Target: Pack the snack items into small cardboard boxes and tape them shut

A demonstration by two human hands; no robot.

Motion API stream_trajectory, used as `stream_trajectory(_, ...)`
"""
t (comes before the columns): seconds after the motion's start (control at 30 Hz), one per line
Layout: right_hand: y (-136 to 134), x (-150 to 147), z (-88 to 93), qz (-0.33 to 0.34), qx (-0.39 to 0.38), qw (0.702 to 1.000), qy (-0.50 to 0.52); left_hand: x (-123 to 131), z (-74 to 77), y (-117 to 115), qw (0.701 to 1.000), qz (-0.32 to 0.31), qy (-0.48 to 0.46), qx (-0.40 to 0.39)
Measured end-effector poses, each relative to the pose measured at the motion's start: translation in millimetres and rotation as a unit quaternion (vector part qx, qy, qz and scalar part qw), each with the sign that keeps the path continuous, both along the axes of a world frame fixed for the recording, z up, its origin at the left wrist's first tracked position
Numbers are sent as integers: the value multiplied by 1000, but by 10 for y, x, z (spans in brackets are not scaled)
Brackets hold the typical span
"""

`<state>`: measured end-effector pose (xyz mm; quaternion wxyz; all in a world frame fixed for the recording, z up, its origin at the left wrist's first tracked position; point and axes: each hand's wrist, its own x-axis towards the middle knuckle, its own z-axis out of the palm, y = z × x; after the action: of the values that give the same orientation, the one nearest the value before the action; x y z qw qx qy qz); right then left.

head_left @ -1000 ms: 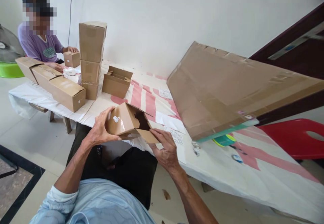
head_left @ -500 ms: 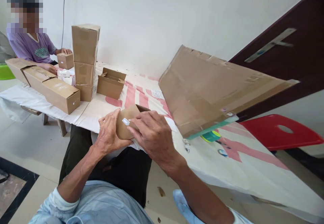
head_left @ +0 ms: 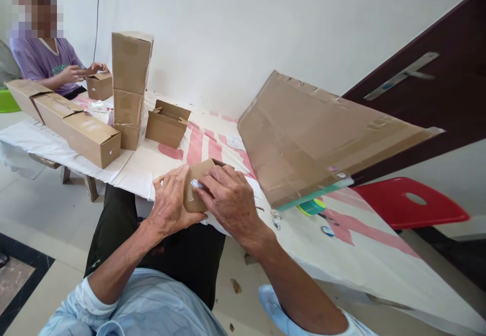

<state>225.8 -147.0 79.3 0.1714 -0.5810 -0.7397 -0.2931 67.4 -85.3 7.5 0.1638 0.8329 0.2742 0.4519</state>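
A small cardboard box point(head_left: 193, 202) is tilted at the table's near edge, just above my lap. My left hand point(head_left: 170, 199) grips its left side, thumb along the bottom and fingers over the top. Between the thumb and fingertips of my right hand point(head_left: 230, 199) is a small white sticker label point(head_left: 196, 183) with a blue border, partly lifted off the box's face. A paler patch shows on the cardboard below the label. The far side of the box is hidden behind my right hand.
An open cardboard box point(head_left: 167, 126) stands beyond my hands, beside a tall stack of boxes point(head_left: 132, 68). More boxes point(head_left: 91, 136) lie in a row at left. A large cardboard sheet point(head_left: 304, 138), tape roll point(head_left: 311, 206) and red stool point(head_left: 410, 204) are right. A co-worker point(head_left: 45, 63) sits far left.
The label lay flat on the box before; now its edge is raised in my right fingers. The box and my left hand shifted slightly right. The co-worker's hand rose from the table.
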Motion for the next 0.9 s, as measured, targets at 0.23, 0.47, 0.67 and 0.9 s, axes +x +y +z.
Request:
stream_trajectory(0.23,6,61,-10,51,46,996,48,-35,39,1,1000,-17,8,-19)
stream_trajectory(0.47,-33,117,-7,71,72,988,116,-95,53,8,999,-21,45,-20)
stream_trajectory(0.67,-32,105,5,89,80,987,108,-90,46,14,999,-15,45,-6)
stream_trajectory(0.9,-43,91,-12,86,69,985,132,-110,83,-6,998,-17,59,-6)
